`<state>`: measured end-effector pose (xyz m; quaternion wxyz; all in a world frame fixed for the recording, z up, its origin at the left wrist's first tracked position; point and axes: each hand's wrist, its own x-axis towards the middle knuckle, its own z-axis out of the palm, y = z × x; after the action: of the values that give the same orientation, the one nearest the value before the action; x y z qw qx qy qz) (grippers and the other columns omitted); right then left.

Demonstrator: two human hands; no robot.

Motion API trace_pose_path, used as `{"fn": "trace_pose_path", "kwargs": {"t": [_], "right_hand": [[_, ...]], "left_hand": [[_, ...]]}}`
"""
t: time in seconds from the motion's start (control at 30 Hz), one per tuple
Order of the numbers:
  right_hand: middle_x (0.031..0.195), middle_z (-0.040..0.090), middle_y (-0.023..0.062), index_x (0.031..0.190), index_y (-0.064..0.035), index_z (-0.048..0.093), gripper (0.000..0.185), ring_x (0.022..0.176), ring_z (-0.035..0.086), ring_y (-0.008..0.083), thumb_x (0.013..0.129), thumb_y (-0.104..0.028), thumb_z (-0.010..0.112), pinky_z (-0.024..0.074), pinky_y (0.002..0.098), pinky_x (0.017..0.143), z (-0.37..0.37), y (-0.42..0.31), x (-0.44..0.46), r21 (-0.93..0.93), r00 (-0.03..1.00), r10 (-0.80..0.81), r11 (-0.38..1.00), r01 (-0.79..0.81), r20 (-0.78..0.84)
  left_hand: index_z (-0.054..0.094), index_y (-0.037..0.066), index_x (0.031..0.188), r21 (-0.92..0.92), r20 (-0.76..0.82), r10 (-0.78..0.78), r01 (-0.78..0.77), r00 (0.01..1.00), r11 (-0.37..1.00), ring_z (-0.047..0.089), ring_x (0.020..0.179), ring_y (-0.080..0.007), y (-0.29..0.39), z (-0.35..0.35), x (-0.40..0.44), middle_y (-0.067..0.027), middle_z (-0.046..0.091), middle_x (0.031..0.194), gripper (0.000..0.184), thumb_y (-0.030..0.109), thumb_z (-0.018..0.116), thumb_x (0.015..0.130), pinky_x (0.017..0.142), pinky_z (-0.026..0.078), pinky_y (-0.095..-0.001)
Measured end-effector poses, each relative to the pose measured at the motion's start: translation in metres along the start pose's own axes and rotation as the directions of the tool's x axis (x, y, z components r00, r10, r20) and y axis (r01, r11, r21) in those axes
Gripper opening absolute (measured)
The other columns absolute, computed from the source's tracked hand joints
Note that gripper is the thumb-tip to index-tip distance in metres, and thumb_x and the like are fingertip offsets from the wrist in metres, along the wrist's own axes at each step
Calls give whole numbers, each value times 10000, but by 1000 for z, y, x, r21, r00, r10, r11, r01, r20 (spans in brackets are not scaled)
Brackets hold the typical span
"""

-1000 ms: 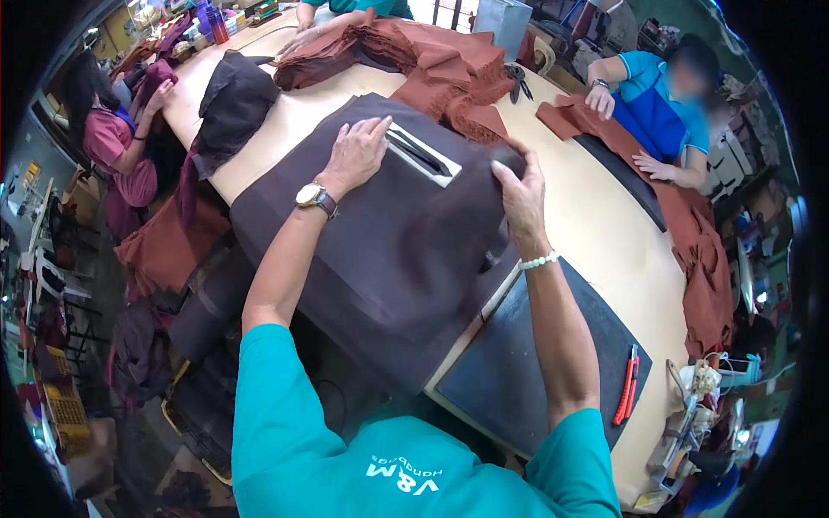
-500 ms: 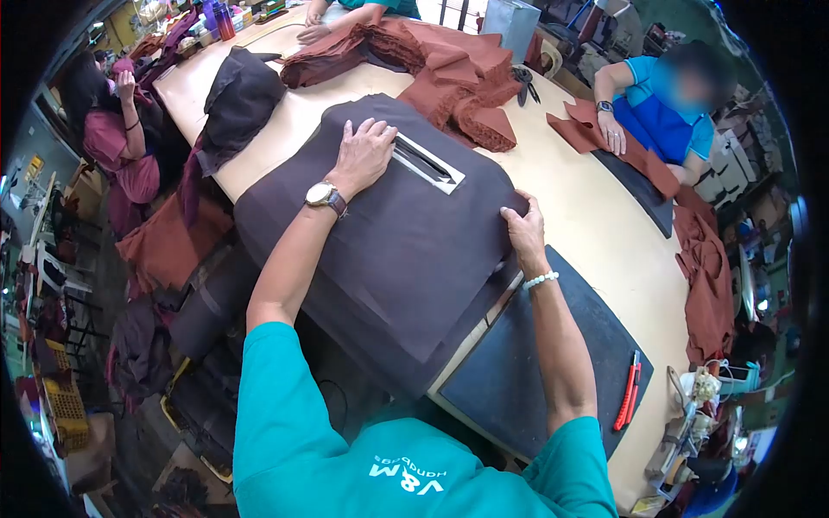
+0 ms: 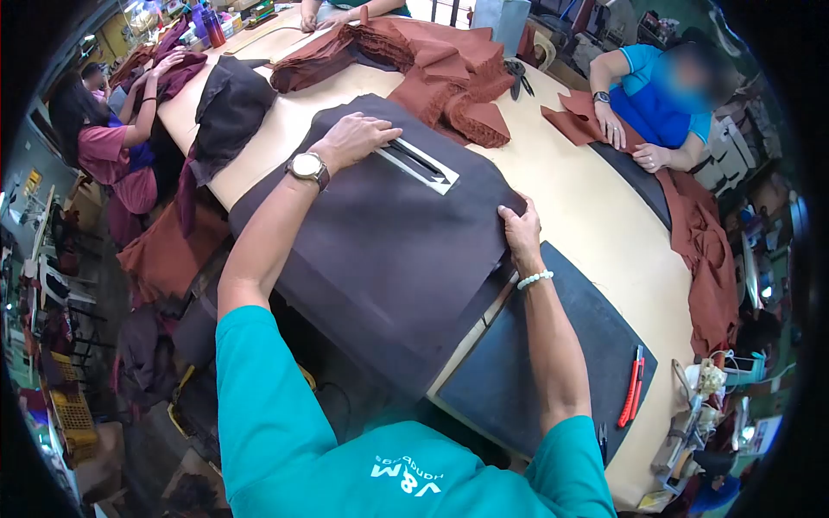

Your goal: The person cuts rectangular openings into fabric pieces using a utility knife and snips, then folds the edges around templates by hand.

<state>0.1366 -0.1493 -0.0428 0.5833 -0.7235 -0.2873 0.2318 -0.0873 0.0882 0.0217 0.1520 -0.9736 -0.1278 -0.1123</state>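
"Two bare hands on that dark brown sheet material [image 3: 389,250]: how are they set?"

"The left hand [image 3: 356,138] lies palm down with its fingers nearly straight, the tips touching the upper-left end of a pale slotted frame [image 3: 446,181]. I can't tell whether they grip it. The right hand [image 3: 522,226] is mostly closed, thumb and fingers pinching the sheet's right edge."

"And where does the material sit?"

"Across the middle of the worktop [image 3: 596,207], its near side hanging over the edge in front of the person. The frame lies on its far part, with a slim dark piece [image 3: 419,160] in the slot."

"Any room around it?"

"To the right, a bare curved lane runs up to the rust cloth [image 3: 596,125] under a co-worker's hands. Left, a narrower bare strip separates it from a crumpled dark cloth [image 3: 233,104]. Beyond its far edge, the rust fabric stack [image 3: 449,69] sits close. A black mat [image 3: 518,380] fills the near right corner, red cutter knives [image 3: 630,397] by its outer edge."

"Anything legible?"

"The teal shirt [image 3: 285,414] carries white lettering [image 3: 406,479], upside down from here: 'V&M', with a smaller word that looks like 'Handbags', partly creased."
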Motion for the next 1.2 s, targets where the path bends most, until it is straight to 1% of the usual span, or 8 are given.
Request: {"fn": "trace_pose_path", "kwargs": {"t": [0.2, 0.5, 0.73, 0.9, 0.93, 1.0, 1.07, 1.2], "right_hand": [[997, 610, 176, 1193, 7, 491, 486, 862, 599, 221, 738, -95, 628, 468, 304, 787, -1, 0, 0, -29, 999, -35, 999, 36, 24], [1031, 601, 182, 1180, 7, 500, 478, 938, 589, 240, 733, -89, 639, 462, 310, 809, 4, -19, -11, -52, 999, -23, 998, 24, 24], [1074, 585, 230, 1183, 44, 479, 517, 998, 573, 271, 732, -134, 659, 449, 337, 852, 5, -14, -2, -146, 999, -37, 989, 34, -15], [1003, 592, 194, 1160, 108, 440, 531, 913, 577, 259, 796, -223, 639, 460, 334, 803, -10, -10, -1, -15, 996, 80, 997, -81, -44], [960, 595, 179, 1156, 110, 439, 522, 881, 578, 244, 815, -243, 615, 462, 327, 792, -19, -4, -5, -9, 999, 26, 1000, -26, -21], [906, 622, 158, 1099, 65, 522, 400, 851, 603, 241, 833, -234, 525, 469, 332, 792, -36, -12, -28, 4, 997, -74, 997, 74, 25], [929, 626, 158, 1045, 21, 581, 344, 876, 608, 262, 793, -200, 504, 472, 354, 806, -50, -19, -49, -316, 984, -76, 941, 124, 162], [1040, 587, 165, 1060, -29, 607, 421, 983, 570, 300, 684, -207, 547, 443, 394, 870, -46, -38, -91, -684, 905, -208, 598, 419, 372]], "left_hand": [[549, 152, 1163, 100, 129, 81, -94, 988, 991, 616, 878, -201, -7, -1, 15, -29, 612, 965, 386, 36, 499, 799, 780, 466, -343], [599, 177, 999, -41, 57, -12, 15, 998, 999, 639, 753, -276, -11, 4, 17, -79, 615, 808, 181, 170, 480, 864, 653, 499, -387], [625, 219, 1109, -94, 190, -51, 70, 981, 993, 626, 746, -303, -13, 12, 35, -120, 641, 819, 292, 146, 494, 858, 649, 486, -407], [599, 171, 1155, -114, 286, -188, 228, 940, 967, 620, 866, -317, 3, -2, 35, -146, 648, 963, 329, 250, 482, 857, 778, 472, -430], [502, 194, 1264, -42, 421, -260, 305, 869, 951, 535, 1090, -310, 13, -9, 35, -159, 559, 1188, 423, 359, 427, 882, 899, 403, -511], [409, 136, 1326, -51, 240, -381, 403, 893, 914, 393, 1223, -338, 36, 5, 30, -173, 433, 1315, 586, 493, 406, 862, 960, 273, -600], [287, 50, 1384, -145, 138, -486, 503, 863, 852, 206, 1346, -339, 67, -1, 31, -191, 246, 1441, 843, 673, 350, 819, 1020, 174, -624], [398, 153, 1347, -223, 65, -543, 542, 837, 810, 187, 1333, -404, 120, 24, 46, -182, 319, 1406, 824, 740, 357, 771, 1014, 92, -654]]}}
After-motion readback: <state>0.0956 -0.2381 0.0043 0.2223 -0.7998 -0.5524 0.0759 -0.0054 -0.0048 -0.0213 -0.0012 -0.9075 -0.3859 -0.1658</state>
